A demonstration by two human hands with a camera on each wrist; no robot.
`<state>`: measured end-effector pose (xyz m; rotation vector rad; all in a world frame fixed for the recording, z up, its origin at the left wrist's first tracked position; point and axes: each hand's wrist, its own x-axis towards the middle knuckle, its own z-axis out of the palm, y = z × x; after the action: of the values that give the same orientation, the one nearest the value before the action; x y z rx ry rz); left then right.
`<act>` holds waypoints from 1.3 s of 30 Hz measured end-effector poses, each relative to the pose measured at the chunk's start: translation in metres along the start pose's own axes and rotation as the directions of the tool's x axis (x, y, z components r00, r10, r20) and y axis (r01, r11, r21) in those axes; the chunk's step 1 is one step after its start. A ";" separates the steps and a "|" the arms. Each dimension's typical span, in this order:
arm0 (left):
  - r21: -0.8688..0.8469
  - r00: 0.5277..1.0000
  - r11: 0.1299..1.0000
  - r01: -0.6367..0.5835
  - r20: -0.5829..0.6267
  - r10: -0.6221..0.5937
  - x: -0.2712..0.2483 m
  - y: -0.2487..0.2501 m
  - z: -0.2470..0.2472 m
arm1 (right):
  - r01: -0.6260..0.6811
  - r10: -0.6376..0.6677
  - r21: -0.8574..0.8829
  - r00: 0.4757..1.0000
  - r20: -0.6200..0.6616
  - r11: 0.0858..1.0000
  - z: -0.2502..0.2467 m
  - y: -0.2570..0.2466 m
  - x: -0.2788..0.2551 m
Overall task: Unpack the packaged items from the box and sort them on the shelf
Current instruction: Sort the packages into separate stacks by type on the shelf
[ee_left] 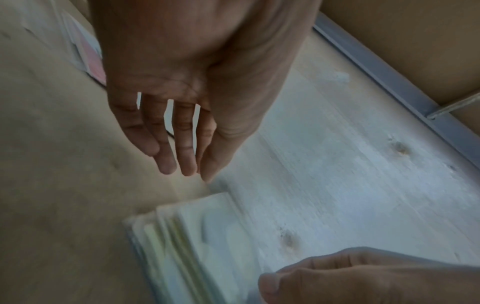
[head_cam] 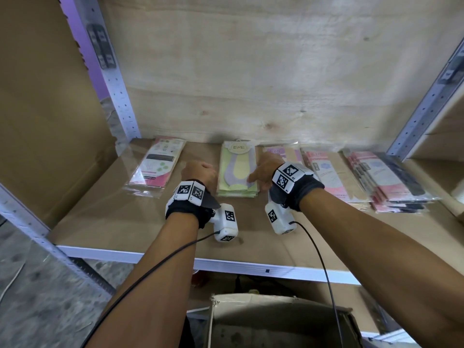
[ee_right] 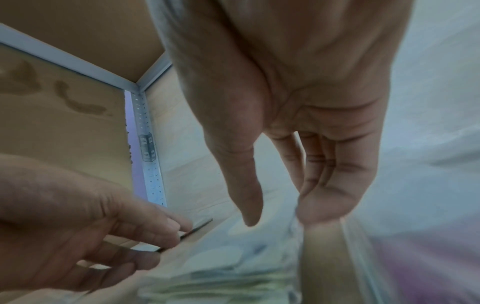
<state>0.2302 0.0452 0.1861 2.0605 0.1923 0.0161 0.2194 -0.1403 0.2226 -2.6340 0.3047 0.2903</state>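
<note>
A stack of yellow-green sock packets point(head_cam: 238, 172) lies in the middle of the cardboard-lined shelf point(head_cam: 120, 222). My left hand point(head_cam: 200, 172) is just left of the stack, and in the left wrist view its fingers point(ee_left: 182, 160) hang straight and hold nothing above the stack's corner point(ee_left: 197, 246). My right hand point(head_cam: 261, 172) is at the stack's right edge. Seen from the right wrist, that hand point(ee_right: 275, 220) points down with straight fingers and thumb against the stack's point(ee_right: 233, 283) side, gripping nothing.
A pink and white packet point(head_cam: 158, 167) lies at the left. A purple packet point(head_cam: 286, 153), a pink stack point(head_cam: 329, 172) and a pink and dark stack point(head_cam: 386, 182) lie to the right. The open box point(head_cam: 276, 320) sits below the shelf's front rail point(head_cam: 226, 266).
</note>
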 end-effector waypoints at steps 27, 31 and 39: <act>-0.157 0.962 0.949 0.272 0.023 -0.272 0.031 -0.084 -0.151 | 0.111 -0.276 0.712 0.954 0.120 0.693 0.086 -0.143 0.015; -0.312 0.978 0.927 0.210 0.049 -0.205 0.020 -0.066 -0.155 | 0.210 -0.328 0.742 0.944 0.015 0.637 0.061 -0.134 0.002; -0.208 0.874 0.851 -0.482 -0.178 0.452 -0.035 0.011 -0.124 | 0.424 -0.402 0.772 0.884 -0.238 0.474 -0.021 -0.096 -0.044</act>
<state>0.1858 0.1439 0.2575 1.8104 -0.2350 0.4490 0.2060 -0.0600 0.2933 -1.6869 -0.1917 -0.0619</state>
